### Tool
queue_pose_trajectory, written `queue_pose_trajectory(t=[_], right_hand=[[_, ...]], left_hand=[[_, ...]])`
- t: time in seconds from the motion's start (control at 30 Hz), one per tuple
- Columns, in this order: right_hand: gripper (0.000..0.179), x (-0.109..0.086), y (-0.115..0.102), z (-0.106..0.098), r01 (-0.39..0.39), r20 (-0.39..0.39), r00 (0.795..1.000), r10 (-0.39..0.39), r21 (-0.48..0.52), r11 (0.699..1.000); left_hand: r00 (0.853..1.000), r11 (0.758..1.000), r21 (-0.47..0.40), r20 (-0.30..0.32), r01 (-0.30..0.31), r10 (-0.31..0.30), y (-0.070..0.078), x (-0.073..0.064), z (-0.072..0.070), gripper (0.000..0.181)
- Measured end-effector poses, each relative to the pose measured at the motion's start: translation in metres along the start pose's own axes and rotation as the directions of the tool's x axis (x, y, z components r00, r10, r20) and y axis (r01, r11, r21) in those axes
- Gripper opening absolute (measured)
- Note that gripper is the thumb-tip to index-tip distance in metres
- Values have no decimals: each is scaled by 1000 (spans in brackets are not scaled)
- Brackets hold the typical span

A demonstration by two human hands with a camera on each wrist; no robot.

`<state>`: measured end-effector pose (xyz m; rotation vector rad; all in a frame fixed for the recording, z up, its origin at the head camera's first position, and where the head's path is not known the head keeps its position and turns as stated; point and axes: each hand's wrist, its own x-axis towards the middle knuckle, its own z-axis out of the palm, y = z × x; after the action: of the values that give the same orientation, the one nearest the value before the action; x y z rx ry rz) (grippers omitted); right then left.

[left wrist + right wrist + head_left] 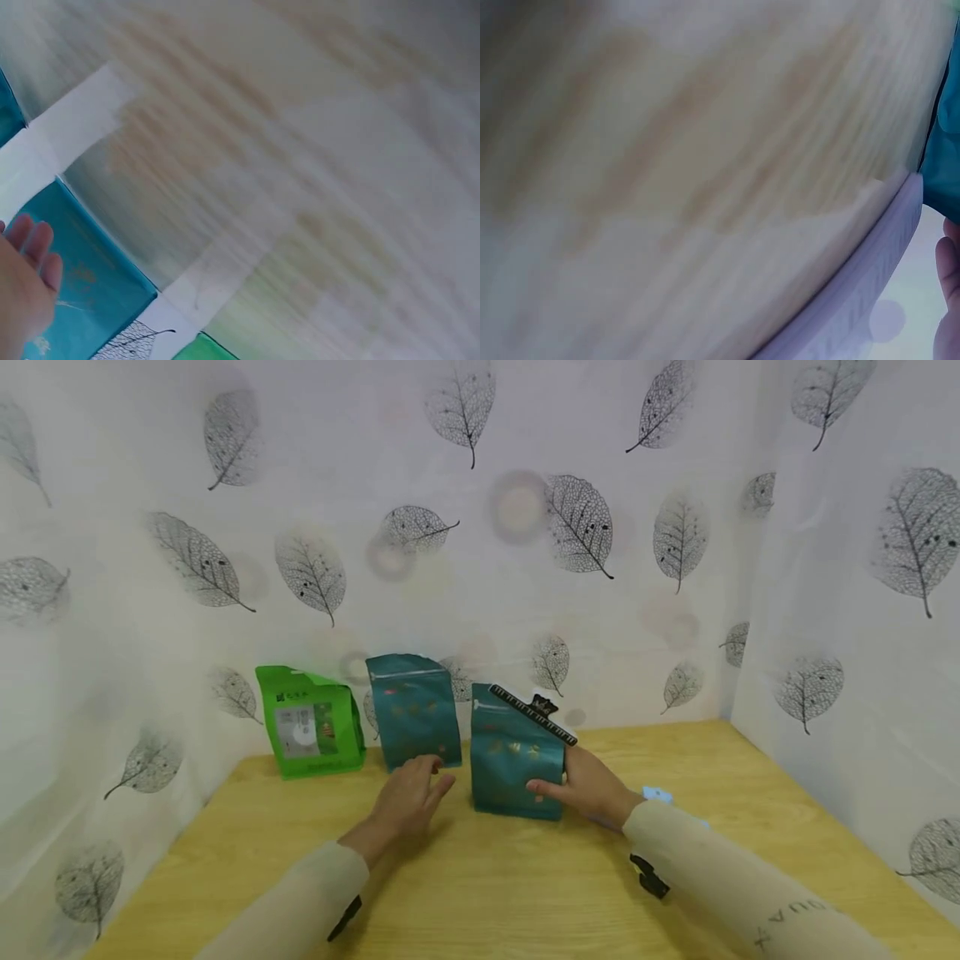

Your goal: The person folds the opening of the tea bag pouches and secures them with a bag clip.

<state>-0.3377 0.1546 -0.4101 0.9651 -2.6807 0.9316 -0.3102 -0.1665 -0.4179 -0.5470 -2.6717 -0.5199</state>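
Observation:
My right hand (596,787) grips the right side of a teal pouch (513,777), thumb across its front. A long black-and-white clip (533,714) with a piano-key pattern sits slantwise over that pouch's upper right corner. To the left, my left hand (408,797) is low in front of a second teal pouch (412,710) and holds nothing. Its fingers are loosely bent; whether they touch the pouch I cannot tell. The left wrist view shows the left hand (26,289) in front of a teal pouch (94,266). Only fingers of the right hand (949,292) show in the right wrist view, below teal material (945,165).
A bright green pouch (315,722) stands at the left on the wooden table (495,893). A light blue object (657,794) is partly hidden behind my right forearm. A lavender, ridged-looking edge (862,262) crosses the right wrist view. Leaf-patterned curtains (480,585) enclose the table.

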Motion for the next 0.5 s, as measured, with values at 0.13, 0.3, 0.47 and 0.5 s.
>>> queue_pose_trajectory(t=[0.13,0.3,0.47,0.5], right_hand=[[80,5,8,-1,-36,-6,999,36,0,999],[77,7,17,-3,-98,-31,995,98,1,995],[76,12,23,-7,-183,-41,982,182,-8,983],[76,14,24,-8,-194,-46,980,193,-16,981]], left_hand=[[993,988,109,-51,114,-109,-9,0,0,52],[966,944,208,-58,258,-251,-16,1,-1,62],[936,903,250,-46,350,-350,-25,1,-2,69],[932,898,252,-47,360,-360,-27,1,-3,70]])
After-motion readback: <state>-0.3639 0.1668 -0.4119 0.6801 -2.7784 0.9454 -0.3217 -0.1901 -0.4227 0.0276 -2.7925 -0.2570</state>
